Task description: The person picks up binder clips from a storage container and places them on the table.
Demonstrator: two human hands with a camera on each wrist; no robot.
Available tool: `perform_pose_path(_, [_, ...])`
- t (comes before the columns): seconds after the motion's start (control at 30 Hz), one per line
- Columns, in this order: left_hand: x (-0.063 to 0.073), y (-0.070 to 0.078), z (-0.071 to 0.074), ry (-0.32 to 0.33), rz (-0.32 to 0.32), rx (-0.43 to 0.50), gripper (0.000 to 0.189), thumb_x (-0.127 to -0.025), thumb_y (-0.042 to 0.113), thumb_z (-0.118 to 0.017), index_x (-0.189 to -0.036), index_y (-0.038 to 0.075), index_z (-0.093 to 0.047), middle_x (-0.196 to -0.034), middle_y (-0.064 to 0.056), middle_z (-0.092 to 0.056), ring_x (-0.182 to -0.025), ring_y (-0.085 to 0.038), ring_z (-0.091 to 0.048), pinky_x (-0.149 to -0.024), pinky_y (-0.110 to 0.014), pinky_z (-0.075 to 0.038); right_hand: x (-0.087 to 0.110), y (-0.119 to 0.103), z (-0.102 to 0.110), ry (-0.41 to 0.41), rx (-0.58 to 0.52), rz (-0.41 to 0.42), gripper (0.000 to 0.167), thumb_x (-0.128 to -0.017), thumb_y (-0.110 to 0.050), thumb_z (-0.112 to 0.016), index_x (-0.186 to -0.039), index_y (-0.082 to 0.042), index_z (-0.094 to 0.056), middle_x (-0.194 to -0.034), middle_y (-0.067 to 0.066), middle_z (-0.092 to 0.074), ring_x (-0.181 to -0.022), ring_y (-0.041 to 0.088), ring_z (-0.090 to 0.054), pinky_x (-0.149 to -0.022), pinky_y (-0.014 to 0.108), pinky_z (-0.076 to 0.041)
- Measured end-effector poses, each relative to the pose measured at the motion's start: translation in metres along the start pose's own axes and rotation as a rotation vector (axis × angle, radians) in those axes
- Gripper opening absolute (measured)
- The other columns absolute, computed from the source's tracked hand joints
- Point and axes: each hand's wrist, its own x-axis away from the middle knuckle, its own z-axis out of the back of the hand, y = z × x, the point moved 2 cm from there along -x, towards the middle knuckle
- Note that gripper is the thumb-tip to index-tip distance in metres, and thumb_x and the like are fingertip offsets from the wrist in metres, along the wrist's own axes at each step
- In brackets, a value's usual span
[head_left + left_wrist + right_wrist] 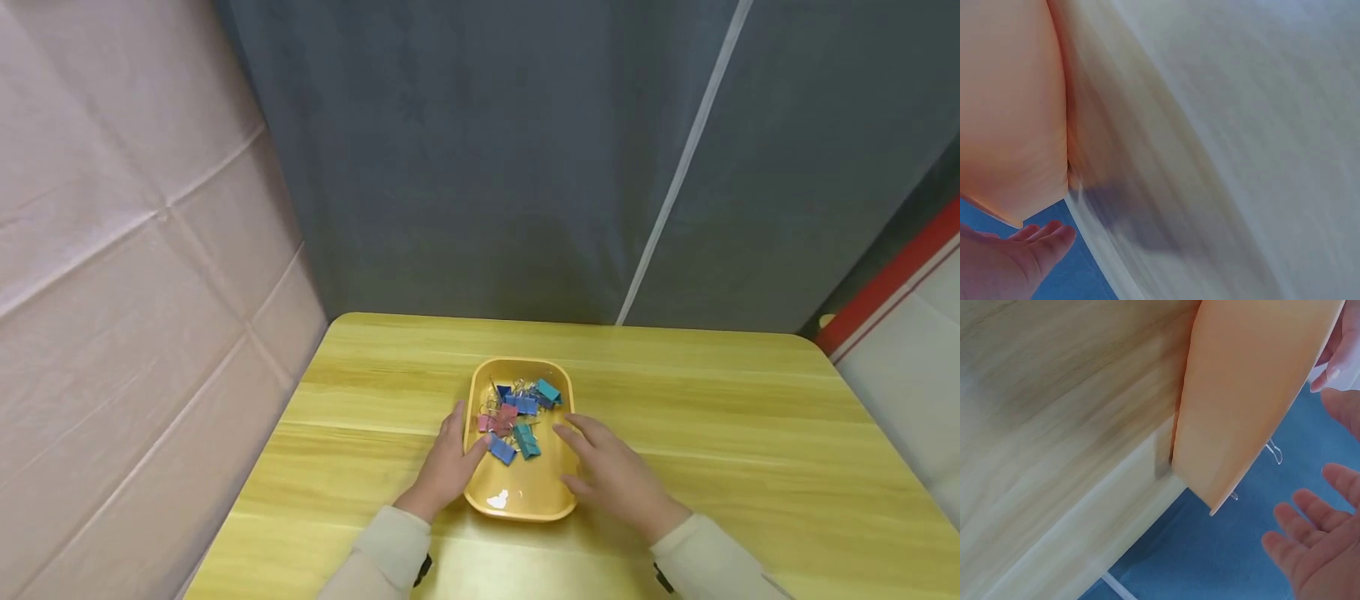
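Note:
A yellow-orange rectangular tray (528, 500) sits on the wooden table, with several binder clips piled toward its far and left parts. Among them are a pink clip (506, 415), a blue clip (502, 450), a green clip (527, 442) and a teal clip (548, 391). My left hand (447, 463) is at the tray's left rim, fingers extended along the outer side and thumb reaching over the rim beside the near blue clip. My right hand (617, 473) hovers by the right rim, fingers spread and holding nothing. In the right wrist view, the tray wall (1247, 394) hides most clips.
The wooden table (712, 417) extends around the tray on every side. A dark grey partition (480, 167) with a white strip stands behind its far edge. Pale sheeting (135, 292) hangs on the left, and a red-edged white panel (930, 367) stands at the right.

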Motion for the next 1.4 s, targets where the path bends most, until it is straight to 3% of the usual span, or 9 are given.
perform_pose_path(0.17, [-0.001, -0.002, -0.004, -0.003, 0.011, 0.037, 0.079, -0.098, 0.038, -0.054, -0.155, 0.004, -0.012, -0.156, -0.024, -0.022, -0.138, -0.046, -0.029, -0.112, -0.06, -0.024, -0.006, -0.005, -0.003, -0.028, -0.001, 0.013, 0.065, -0.077, -0.026, -0.081, -0.134, -0.009, -0.055, -0.139, 0.015, -0.05, -0.124, 0.033, -0.052, -0.099, 0.046, -0.048])
perform_pose_path(0.6, [0.006, -0.001, -0.009, -0.019, 0.036, 0.022, 0.077, -0.098, 0.039, -0.053, -0.155, 0.007, -0.011, -0.157, -0.02, -0.02, -0.139, -0.045, -0.027, -0.113, -0.06, -0.023, -0.016, -0.011, -0.016, -0.101, -0.039, 0.076, 0.06, -0.079, -0.022, -0.08, -0.13, -0.001, -0.057, -0.13, 0.016, -0.057, -0.12, 0.034, -0.055, -0.1, 0.048, -0.047])
perform_pose_path(1.4, [0.008, -0.004, -0.009, -0.025, 0.035, 0.032, 0.077, -0.098, 0.037, -0.053, -0.155, 0.005, -0.012, -0.157, -0.021, -0.021, -0.14, -0.045, -0.026, -0.114, -0.059, -0.021, -0.043, -0.018, -0.028, -0.319, -0.128, -0.061, 0.054, -0.083, -0.018, -0.075, -0.131, 0.0, -0.057, -0.131, 0.019, -0.057, -0.122, 0.036, -0.053, -0.102, 0.05, -0.045])
